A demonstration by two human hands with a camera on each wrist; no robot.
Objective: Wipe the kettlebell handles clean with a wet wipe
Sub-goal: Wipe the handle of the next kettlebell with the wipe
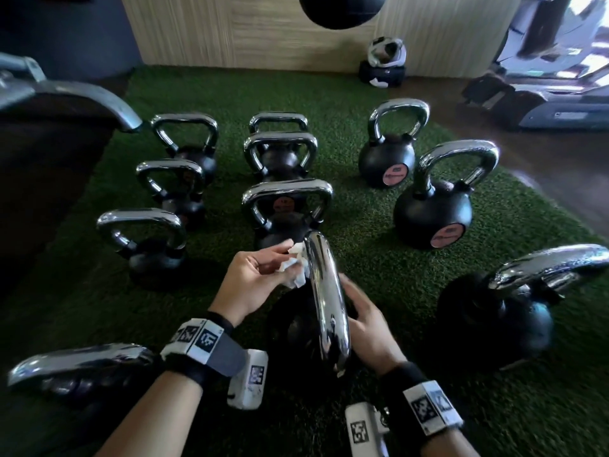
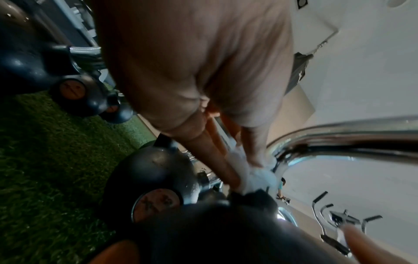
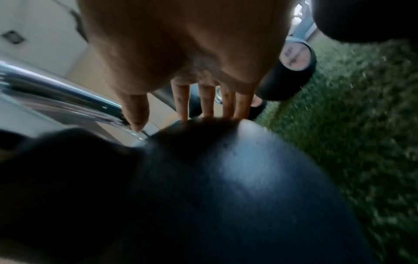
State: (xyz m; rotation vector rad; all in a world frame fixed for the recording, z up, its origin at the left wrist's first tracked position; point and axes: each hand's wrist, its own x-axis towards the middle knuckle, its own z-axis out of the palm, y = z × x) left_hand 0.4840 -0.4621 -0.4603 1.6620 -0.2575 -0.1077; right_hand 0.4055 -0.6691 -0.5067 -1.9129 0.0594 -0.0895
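Against the chrome handle (image 1: 324, 301), left hand (image 1: 253, 282) presses wipe (image 1: 295, 265)

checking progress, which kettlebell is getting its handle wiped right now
The nearest middle kettlebell, between the hands: the left hand presses the wet wipe against its chrome handle; the right hand steadies it. The others stand untouched.

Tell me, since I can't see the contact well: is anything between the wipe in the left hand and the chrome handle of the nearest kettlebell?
Nothing visible. The left hand pinches the wet wipe right against the handle.
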